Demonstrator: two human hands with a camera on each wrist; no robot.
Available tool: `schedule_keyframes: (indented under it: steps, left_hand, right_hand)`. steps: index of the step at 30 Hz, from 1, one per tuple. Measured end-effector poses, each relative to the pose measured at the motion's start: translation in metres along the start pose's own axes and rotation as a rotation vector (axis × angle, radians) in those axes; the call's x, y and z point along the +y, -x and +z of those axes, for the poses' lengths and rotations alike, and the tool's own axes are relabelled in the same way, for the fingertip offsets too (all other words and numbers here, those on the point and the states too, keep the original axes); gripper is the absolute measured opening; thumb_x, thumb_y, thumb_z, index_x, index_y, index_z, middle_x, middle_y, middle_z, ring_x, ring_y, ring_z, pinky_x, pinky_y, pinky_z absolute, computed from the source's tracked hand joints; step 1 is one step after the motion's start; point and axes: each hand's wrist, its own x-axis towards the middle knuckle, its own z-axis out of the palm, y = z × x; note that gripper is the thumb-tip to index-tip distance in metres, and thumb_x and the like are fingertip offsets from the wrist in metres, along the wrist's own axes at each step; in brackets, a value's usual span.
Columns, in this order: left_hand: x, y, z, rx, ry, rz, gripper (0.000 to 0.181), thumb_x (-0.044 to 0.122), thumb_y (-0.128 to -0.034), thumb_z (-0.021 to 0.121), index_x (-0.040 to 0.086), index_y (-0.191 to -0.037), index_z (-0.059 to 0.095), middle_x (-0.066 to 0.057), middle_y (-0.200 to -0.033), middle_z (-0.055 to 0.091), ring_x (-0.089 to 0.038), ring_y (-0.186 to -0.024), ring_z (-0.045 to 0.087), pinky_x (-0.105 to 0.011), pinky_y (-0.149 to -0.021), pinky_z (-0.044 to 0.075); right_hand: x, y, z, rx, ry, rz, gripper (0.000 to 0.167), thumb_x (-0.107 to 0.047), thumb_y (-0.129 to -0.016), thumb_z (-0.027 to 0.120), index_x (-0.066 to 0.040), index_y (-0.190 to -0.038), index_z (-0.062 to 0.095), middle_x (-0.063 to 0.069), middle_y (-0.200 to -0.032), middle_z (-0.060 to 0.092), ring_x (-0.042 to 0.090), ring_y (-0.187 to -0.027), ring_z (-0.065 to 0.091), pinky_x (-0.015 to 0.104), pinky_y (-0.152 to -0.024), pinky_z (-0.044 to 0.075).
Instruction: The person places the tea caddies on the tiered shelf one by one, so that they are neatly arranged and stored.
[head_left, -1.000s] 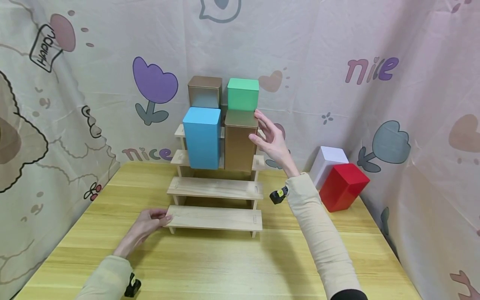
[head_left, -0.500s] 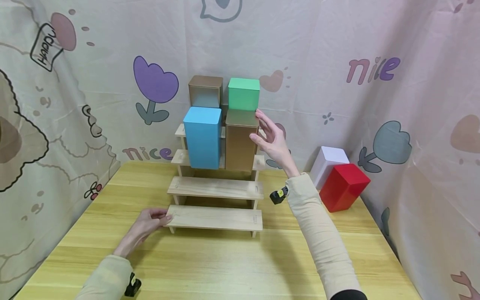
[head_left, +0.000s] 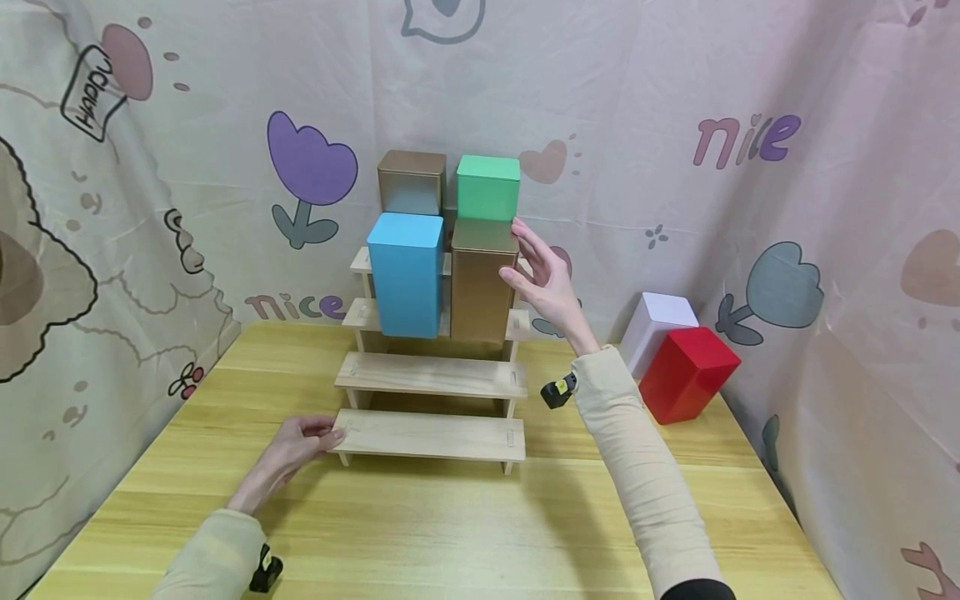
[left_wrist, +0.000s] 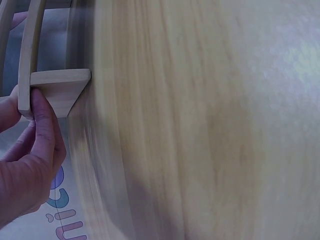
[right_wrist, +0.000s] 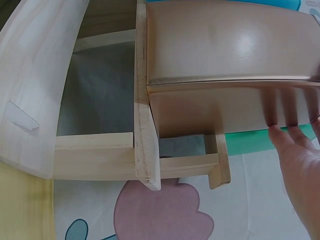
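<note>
Looks like positioning: right grip (head_left: 547, 283), uncurled, touches the front brown box (head_left: 478, 293) on the third shelf (head_left: 518, 323) up; left grip (head_left: 295, 450) pinches the bottom shelf (head_left: 431, 435). Next likely needs gentle squaring.

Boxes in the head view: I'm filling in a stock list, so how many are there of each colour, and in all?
Brown boxes: 2
Blue box: 1
Green box: 1
White box: 1
Red box: 1
Total: 6

Soft light lays faint shadows and pale glare across the table (head_left: 420, 529)
</note>
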Motion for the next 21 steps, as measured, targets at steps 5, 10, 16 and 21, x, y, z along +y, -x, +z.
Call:
schedule_keyframes:
  steps: [5, 10, 16, 21]
  left_hand:
    - [0.0001, -0.0001, -0.0006, -0.001, -0.005, -0.002, 0.054, 0.008, -0.0991, 0.06, -0.024, -0.138, 0.04, -0.038, -0.128, 0.057, -0.009, -0.095, 0.065, -0.027, -0.083, 0.06]
    - [0.0004, 0.0, -0.0004, -0.002, -0.012, -0.008, 0.055, 0.009, -0.0994, 0.06, -0.024, -0.139, 0.039, -0.039, -0.132, 0.055, -0.015, -0.101, 0.066, -0.029, -0.086, 0.061]
    - [0.001, 0.001, -0.0004, 0.001, -0.027, -0.013, 0.056, 0.01, -0.0991, 0.061, -0.023, -0.139, 0.04, -0.039, -0.133, 0.054, -0.018, -0.103, 0.066, -0.032, -0.088, 0.061]
    - [0.0013, 0.0005, -0.0006, 0.001, -0.025, -0.011, 0.056, 0.01, -0.0992, 0.061, -0.023, -0.139, 0.039, -0.04, -0.133, 0.053, -0.019, -0.103, 0.066, -0.032, -0.088, 0.061]
  right_hand:
    - [0.0002, -0.0003, 0.0001, -0.002, 0.0, -0.001, 0.068, 0.011, -0.093, 0.059, 0.0, -0.155, 0.033, 0.007, -0.169, 0.022, 0.022, -0.157, 0.022, 0.054, -0.127, 0.021]
    - [0.0, 0.0003, 0.0, 0.0, -0.005, -0.003, 0.068, 0.013, -0.093, 0.059, 0.0, -0.155, 0.033, 0.007, -0.169, 0.023, 0.022, -0.157, 0.022, 0.055, -0.127, 0.021]
    - [0.0, 0.001, 0.0, -0.001, -0.015, -0.008, 0.068, 0.012, -0.093, 0.059, 0.0, -0.154, 0.034, 0.007, -0.169, 0.023, 0.021, -0.156, 0.022, 0.055, -0.127, 0.022]
    - [0.0001, 0.0005, -0.0004, -0.007, -0.021, -0.015, 0.068, 0.013, -0.093, 0.058, 0.002, -0.154, 0.033, 0.008, -0.169, 0.023, 0.022, -0.157, 0.022, 0.055, -0.127, 0.022]
